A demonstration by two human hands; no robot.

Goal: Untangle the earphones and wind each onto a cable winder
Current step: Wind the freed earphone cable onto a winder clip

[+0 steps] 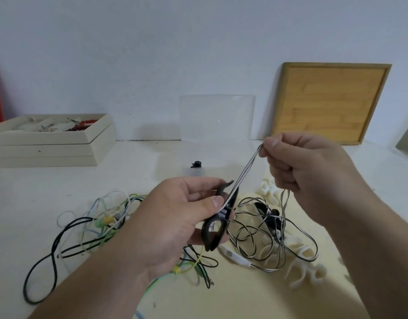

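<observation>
Above the middle of the table, I have the black cable winder in my left hand, thumb and fingers clamped on it with the striped black-and-white flat cable pinned under the thumb. My right hand is raised to the right, its fingertips pinching that same cable so a doubled run stretches taut between the two hands.

By my reading the winding of this earphone has barely begun: I can make out no more than the first turn on the winder, and most of the striped cable lies in loose loops on the table below my right hand, with its inline remote among them.

Left of my forearm, the tangle of green, white and black earphones sits unsorted, so the untangling is largely ahead. White winders lie unused to the right, near the striped loops.
</observation>
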